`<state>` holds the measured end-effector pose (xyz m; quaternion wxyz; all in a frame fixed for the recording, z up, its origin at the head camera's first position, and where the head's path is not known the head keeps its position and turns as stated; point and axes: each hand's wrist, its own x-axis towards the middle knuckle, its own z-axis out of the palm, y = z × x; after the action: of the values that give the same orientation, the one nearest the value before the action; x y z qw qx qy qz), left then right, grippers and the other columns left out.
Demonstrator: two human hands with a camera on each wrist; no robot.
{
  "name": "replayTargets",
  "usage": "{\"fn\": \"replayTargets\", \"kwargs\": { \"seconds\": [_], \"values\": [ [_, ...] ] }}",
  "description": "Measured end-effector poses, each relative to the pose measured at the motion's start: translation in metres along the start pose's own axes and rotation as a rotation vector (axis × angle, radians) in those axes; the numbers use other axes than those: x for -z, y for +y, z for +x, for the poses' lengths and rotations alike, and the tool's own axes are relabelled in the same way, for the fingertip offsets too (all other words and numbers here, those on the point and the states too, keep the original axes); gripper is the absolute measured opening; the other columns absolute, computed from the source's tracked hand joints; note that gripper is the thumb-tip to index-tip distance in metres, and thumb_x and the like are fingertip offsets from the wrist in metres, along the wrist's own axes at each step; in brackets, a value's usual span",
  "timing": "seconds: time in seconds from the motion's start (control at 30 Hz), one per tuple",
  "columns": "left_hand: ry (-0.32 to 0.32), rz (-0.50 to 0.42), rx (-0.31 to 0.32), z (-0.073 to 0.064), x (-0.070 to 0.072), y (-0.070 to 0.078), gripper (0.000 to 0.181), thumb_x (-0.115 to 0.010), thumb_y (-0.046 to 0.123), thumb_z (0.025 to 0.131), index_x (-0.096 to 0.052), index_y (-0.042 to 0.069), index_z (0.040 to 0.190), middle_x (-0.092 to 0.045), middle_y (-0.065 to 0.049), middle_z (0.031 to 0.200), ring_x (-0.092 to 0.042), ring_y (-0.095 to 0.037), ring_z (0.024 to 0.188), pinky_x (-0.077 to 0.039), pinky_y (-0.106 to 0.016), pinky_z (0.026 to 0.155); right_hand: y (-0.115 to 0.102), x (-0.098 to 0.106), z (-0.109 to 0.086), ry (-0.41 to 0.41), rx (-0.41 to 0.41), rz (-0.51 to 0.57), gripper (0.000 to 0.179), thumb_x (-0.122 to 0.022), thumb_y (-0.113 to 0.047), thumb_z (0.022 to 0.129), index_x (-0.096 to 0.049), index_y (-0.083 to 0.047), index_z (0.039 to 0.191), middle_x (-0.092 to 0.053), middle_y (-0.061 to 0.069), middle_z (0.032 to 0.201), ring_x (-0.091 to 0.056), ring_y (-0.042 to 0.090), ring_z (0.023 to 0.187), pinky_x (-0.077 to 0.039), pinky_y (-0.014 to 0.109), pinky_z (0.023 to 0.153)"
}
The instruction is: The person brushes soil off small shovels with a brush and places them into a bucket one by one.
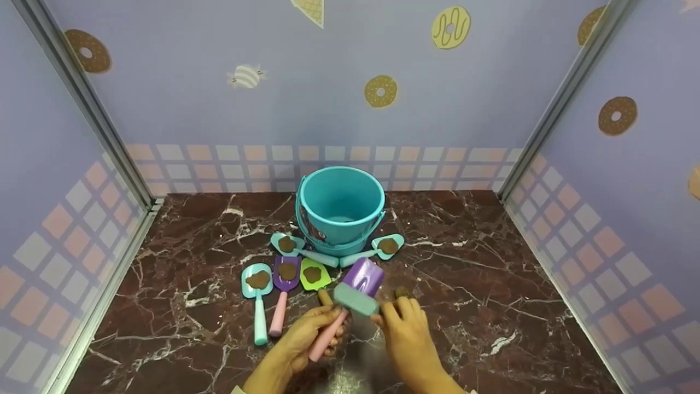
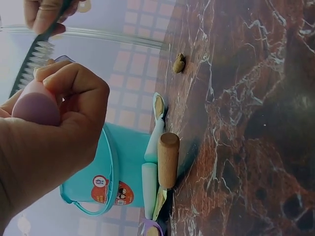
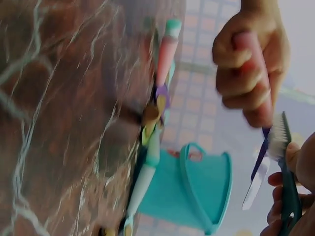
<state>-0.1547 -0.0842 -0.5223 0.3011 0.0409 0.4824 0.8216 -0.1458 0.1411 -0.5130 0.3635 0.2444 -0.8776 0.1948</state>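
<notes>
My left hand (image 1: 302, 335) grips the pink handle of a toy shovel with a purple blade (image 1: 369, 273), held above the table. A green brush (image 1: 355, 300) is held by my right hand (image 1: 409, 331). In the right wrist view, the brush's white bristles (image 3: 278, 138) face the shovel where handle and blade meet. Below the hands, a brown lump (image 2: 179, 63) lies on the table, partly hidden by my right fingers in the head view. Beside my left hand is a green shovel (image 1: 315, 274) with a wooden handle (image 2: 169, 160).
A turquoise bucket (image 1: 343, 230) stands upright behind the hands. Two small turquoise shovels (image 1: 290, 253) (image 1: 395, 241) lie at its base. To the left lie a turquoise shovel (image 1: 260, 320) and a purple shovel (image 1: 279, 314) with a pink handle. Brown lumps sit on these blades. Walls enclose the marbled table (image 1: 492, 262).
</notes>
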Motion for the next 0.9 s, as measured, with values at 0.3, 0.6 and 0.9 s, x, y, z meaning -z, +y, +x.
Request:
{"fn": "replayTargets", "kwargs": {
  "seconds": [0.3, 0.6, 0.9],
  "values": [
    [-0.034, 0.028, 0.004, -0.003, 0.000, -0.001, 0.031, -0.044, 0.027, 0.108, -0.065, 0.006, 0.105, -0.059, 0.001, 0.076, -0.053, -0.006, 0.059, -0.042, -0.018, 0.047, 0.045, -0.006, 0.018, 0.106, -0.084, -0.063, 0.033, -0.056, -0.036, 0.100, -0.061, -0.004, 0.091, -0.046, 0.008, 0.079, -0.043, 0.025, 0.070, -0.038, 0.039, 0.060],
    [0.013, 0.015, 0.002, -0.002, 0.002, 0.000, 0.030, -0.043, 0.026, 0.108, -0.063, 0.004, 0.108, -0.057, 0.000, 0.078, -0.052, -0.005, 0.059, -0.041, -0.018, 0.049, 0.012, -0.001, 0.010, 0.000, -0.035, 0.055, 0.024, -0.069, -0.029, 0.094, -0.067, -0.006, 0.100, -0.051, 0.001, 0.089, -0.044, 0.014, 0.078, -0.043, 0.030, 0.066],
    [-0.014, 0.023, 0.006, -0.004, 0.004, 0.000, 0.032, -0.042, 0.027, 0.108, -0.065, 0.005, 0.106, -0.057, 0.000, 0.077, -0.052, -0.006, 0.059, -0.041, -0.018, 0.047, 0.027, -0.005, 0.012, 0.039, -0.036, -0.021, 0.025, -0.065, -0.030, 0.095, -0.063, -0.005, 0.095, -0.047, 0.003, 0.083, -0.043, 0.019, 0.073, -0.039, 0.034, 0.063]
  ]
}}
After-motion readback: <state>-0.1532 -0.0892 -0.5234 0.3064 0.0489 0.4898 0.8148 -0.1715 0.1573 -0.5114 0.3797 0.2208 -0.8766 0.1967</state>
